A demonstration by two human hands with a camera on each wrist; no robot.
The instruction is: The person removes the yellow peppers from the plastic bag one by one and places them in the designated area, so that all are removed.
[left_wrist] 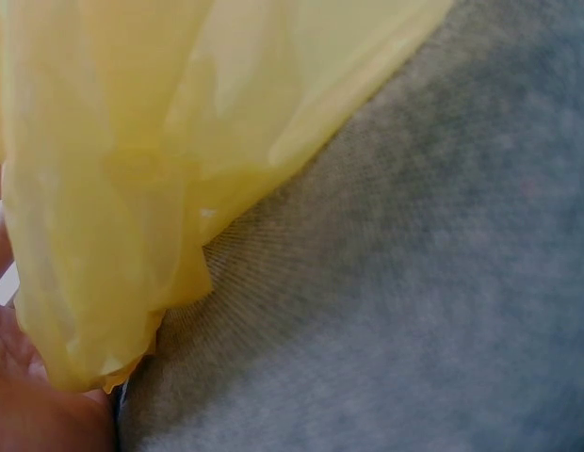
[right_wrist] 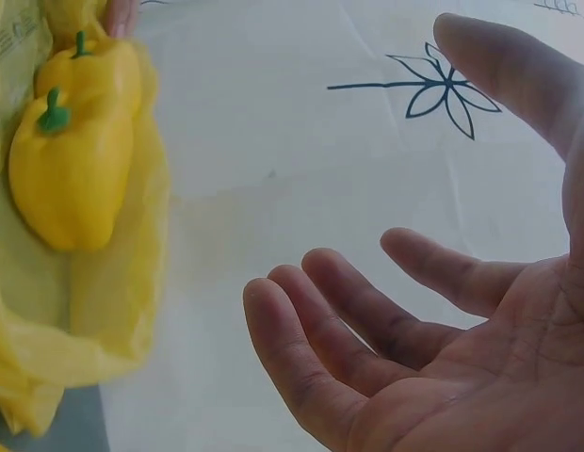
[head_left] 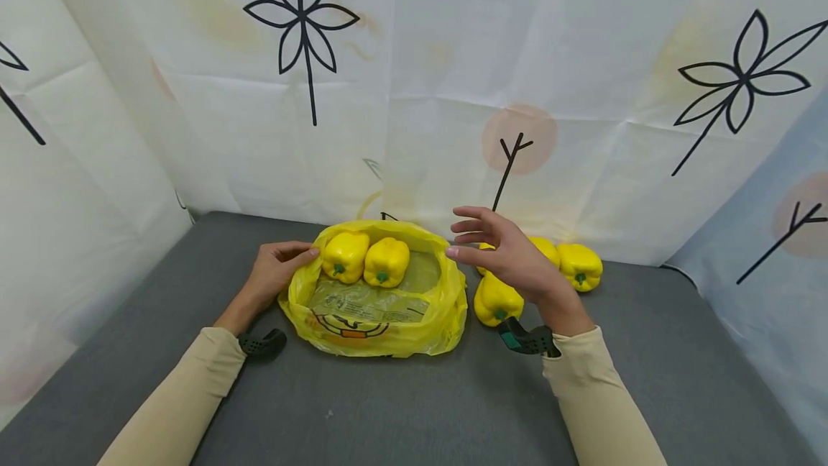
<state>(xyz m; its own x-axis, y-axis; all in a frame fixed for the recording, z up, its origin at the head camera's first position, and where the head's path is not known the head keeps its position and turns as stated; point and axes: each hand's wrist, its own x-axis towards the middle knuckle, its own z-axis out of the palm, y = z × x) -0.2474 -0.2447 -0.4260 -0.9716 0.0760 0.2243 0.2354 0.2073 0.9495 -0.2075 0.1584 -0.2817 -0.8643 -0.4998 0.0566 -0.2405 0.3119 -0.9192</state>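
Observation:
A yellow plastic bag (head_left: 382, 340) stands with its mouth spread wide on the grey table. Inside, toward its back left, two yellow bell peppers with green stems lie side by side, a left one (head_left: 345, 257) and a right one (head_left: 387, 262). My left hand (head_left: 274, 272) pinches the bag's left rim between thumb and fingers. Just past the right rim, my right hand (head_left: 507, 254) is raised with fingers spread and its palm bare in the right wrist view. Below and behind it sit several more bell peppers, among them a near one (head_left: 498, 300) and a far right one (head_left: 580, 267), some partly hidden by the hand.
The grey table (head_left: 414, 416) stretches in front of the bag and to both sides. A white cloth (head_left: 440, 34) printed with flowers and twigs hangs behind, and similar cloths close off the left and right sides. Each wrist wears a dark strap (head_left: 261, 344).

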